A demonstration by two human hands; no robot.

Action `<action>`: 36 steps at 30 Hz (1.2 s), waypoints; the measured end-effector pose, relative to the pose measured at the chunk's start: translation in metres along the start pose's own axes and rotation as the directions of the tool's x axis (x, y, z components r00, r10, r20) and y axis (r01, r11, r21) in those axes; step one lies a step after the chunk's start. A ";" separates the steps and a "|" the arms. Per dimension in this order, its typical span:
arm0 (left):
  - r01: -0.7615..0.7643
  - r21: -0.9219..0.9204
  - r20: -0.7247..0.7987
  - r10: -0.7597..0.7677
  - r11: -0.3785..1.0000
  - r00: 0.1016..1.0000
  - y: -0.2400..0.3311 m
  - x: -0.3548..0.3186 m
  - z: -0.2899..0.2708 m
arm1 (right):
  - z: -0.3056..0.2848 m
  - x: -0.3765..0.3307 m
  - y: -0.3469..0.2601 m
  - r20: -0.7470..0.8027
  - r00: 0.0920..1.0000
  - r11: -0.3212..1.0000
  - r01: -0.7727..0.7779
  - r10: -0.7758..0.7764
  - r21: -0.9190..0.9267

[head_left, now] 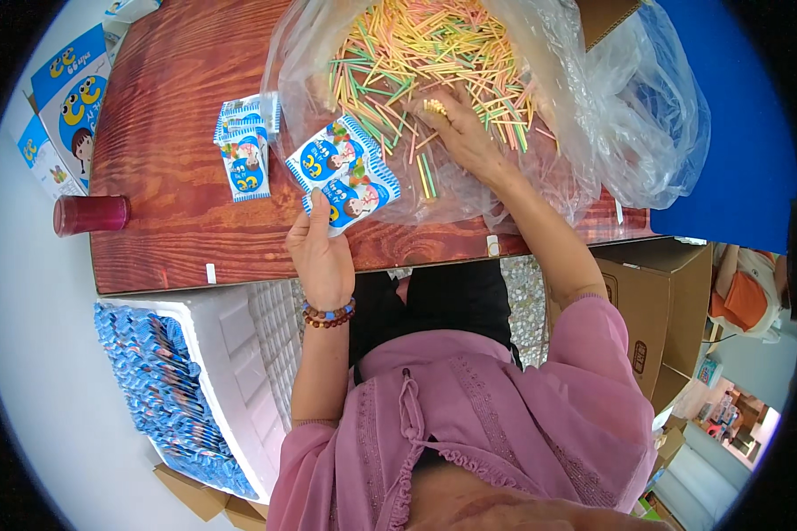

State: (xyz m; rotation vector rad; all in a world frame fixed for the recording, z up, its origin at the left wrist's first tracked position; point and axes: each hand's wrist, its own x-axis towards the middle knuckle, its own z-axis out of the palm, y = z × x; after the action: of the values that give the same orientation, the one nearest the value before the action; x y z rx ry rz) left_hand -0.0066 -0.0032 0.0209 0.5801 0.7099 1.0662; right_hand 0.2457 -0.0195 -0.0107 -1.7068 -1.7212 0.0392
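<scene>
My left hand pinches the lower edge of a blue-and-white printed packet, which looks like two sachets side by side, above the near left edge of a clear plastic bag. On the opened-out bag lies a heap of thin candy-like sticks in yellow, pink and green. At the near side of that heap my right hand is closed round a small bundle of sticks, their pale yellow ends showing. Several similar packets lie on the wooden table, left of the held packet.
A glass-like cup of dark pink stands at the table's left edge, near printed cartons. A white foam box full of blue packets is below left. To the right are an open cardboard box and a person in orange.
</scene>
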 end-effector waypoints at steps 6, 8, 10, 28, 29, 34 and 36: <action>-0.011 -0.013 0.009 0.011 1.000 1.000 0.001 0.003 0.011 | -0.025 0.014 -0.054 0.112 0.856 0.047 -0.157 0.504 0.986; -0.016 -0.010 0.007 0.016 1.000 1.000 -0.001 0.005 0.012 | -0.023 0.016 -0.079 0.035 0.885 0.101 -0.092 0.465 0.991; -0.028 -0.043 0.034 0.029 0.999 0.999 -0.007 0.009 0.010 | -0.021 0.015 -0.100 -0.073 0.889 -0.058 0.111 0.452 0.992; -0.010 -0.132 0.131 0.027 0.991 0.991 -0.009 0.005 0.005 | 0.017 0.003 -0.161 -0.072 0.861 0.025 0.069 0.504 0.997; -0.020 -0.173 0.110 0.039 0.985 0.993 -0.009 0.006 0.005 | 0.019 0.002 -0.159 -0.102 0.894 0.142 0.044 0.436 0.989; -0.037 -0.278 0.091 0.065 0.960 0.994 -0.005 0.013 0.004 | 0.009 0.008 -0.159 -0.037 0.966 0.462 -0.088 0.255 0.883; 0.006 -0.365 0.164 0.058 0.931 0.985 0.000 0.013 0.002 | 0.005 0.012 -0.161 0.125 0.991 0.693 -0.063 -0.040 0.719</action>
State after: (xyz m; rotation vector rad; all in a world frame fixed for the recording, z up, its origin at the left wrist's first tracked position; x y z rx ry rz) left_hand -0.0009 0.0087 0.0186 0.3540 0.3396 1.1240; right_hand 0.1053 -0.0277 0.0691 -1.1201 -1.4827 0.7615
